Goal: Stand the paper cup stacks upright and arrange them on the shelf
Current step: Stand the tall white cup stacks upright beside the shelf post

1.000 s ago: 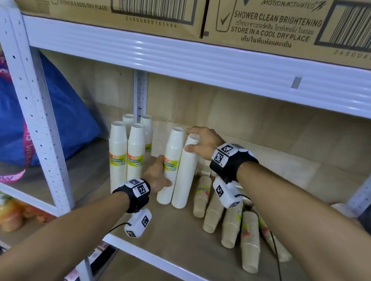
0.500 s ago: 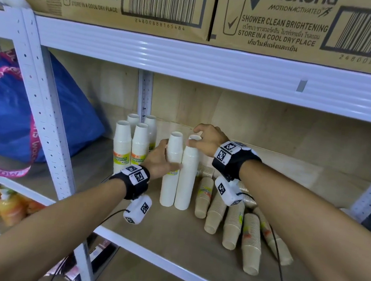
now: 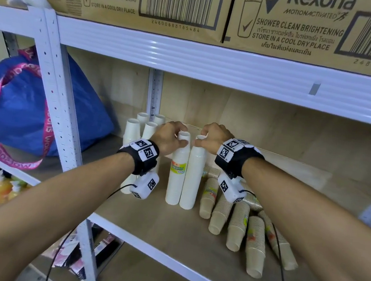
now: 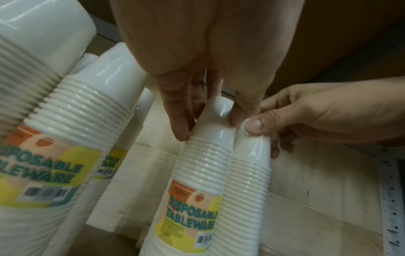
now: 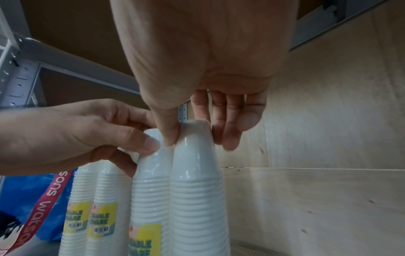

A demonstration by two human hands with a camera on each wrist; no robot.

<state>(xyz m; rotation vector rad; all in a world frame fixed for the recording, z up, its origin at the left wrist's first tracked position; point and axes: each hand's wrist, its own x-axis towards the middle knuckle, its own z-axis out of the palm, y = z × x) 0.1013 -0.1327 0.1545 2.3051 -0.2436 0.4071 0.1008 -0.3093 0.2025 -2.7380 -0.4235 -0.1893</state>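
Holding two white cup stacks by their tops, we have the left hand (image 3: 169,136) pinching the labelled white stack (image 3: 178,171) between thumb and fingers, and the right hand (image 3: 212,138) pinching the plain white stack (image 3: 194,174) the same way. Both stand upright on the shelf board (image 3: 172,233), touching each other along their sides, directly under our hands.

Each stack is tall and narrow and we grip only the top cup, so we judge that a sideways nudge on letting go could tip either one. A falling stack on the left hand's side would strike the four standing white stacks (image 3: 133,133) just beyond that hand; one on the right hand's side would drop onto the brown stacks (image 3: 238,223) lying below the right wrist. The glossy wrapping, plain in the wrist views, may also let our fingertips slip.

By our count, six white stacks stand upright: the two we hold and four in a tight block just left of the left hand. At least six brown stacks lie on their sides beneath and forward of the right wrist; the wrist camera hides part of that heap, so there may be more.
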